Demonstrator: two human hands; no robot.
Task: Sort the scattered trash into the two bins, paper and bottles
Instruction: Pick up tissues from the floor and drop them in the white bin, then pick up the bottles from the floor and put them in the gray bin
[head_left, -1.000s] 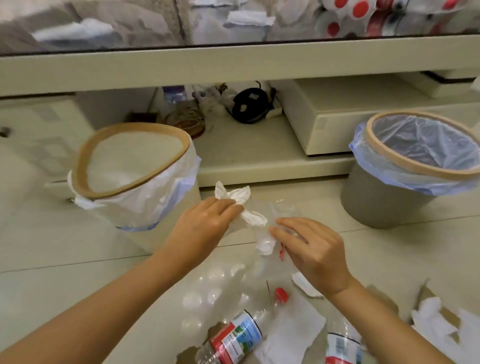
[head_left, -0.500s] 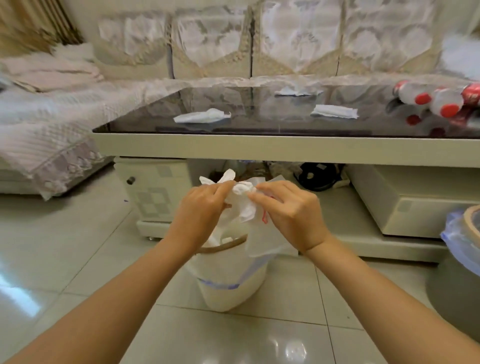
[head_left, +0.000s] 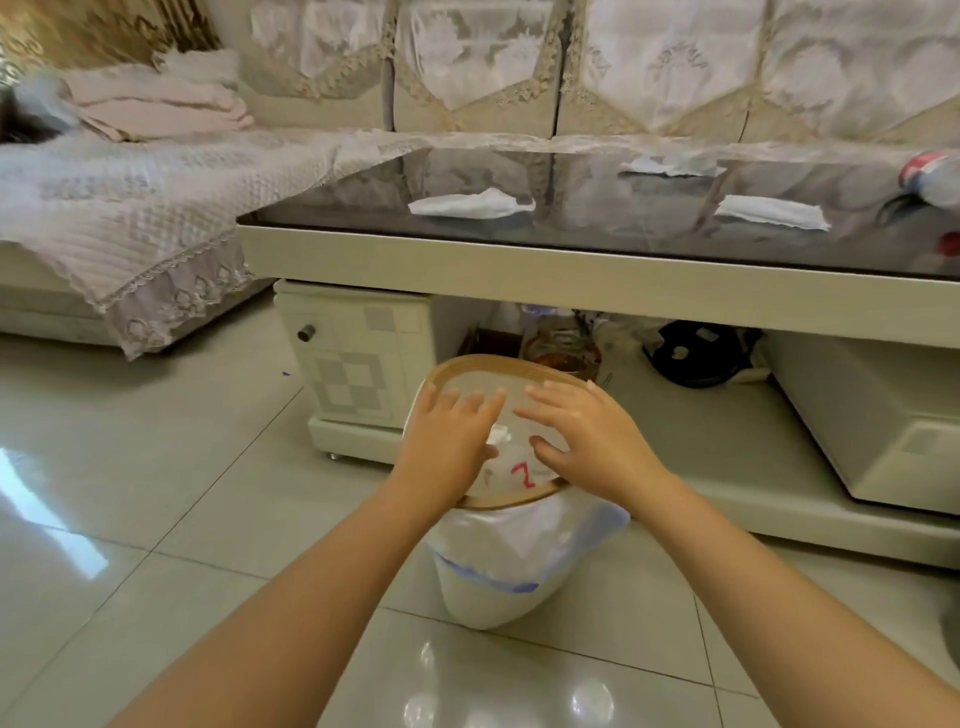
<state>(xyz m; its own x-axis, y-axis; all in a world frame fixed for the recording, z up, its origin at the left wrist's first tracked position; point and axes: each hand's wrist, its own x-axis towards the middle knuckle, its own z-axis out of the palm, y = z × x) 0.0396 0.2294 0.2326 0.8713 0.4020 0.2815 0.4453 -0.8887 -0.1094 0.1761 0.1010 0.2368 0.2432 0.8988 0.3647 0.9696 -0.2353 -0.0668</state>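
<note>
A white bin (head_left: 493, 587) with a wooden rim and a white liner stands on the floor in front of the coffee table. My left hand (head_left: 452, 441) and my right hand (head_left: 587, 436) hover over its mouth, fingers spread, holding nothing. Between them a crumpled white tissue (head_left: 500, 434) and a clear plastic bag with red print (head_left: 522, 475) drop into the bin. Two more white tissues (head_left: 475, 203) (head_left: 769, 212) lie on the dark glass tabletop, with a third paper (head_left: 670, 166) farther back. A bottle with a red label (head_left: 932, 176) lies at the table's right edge.
The cream coffee table (head_left: 571, 270) stands just behind the bin, with a drawer unit (head_left: 358, 358) and a cluttered lower shelf (head_left: 691, 353). A sofa with a lace cover (head_left: 130, 218) is at the left. Glossy floor tiles (head_left: 130, 493) surround the bin.
Both hands carried the tissue and plastic bag up over the white bin, then opened and let them go. The view rose from the floor litter to the table and sofa.
</note>
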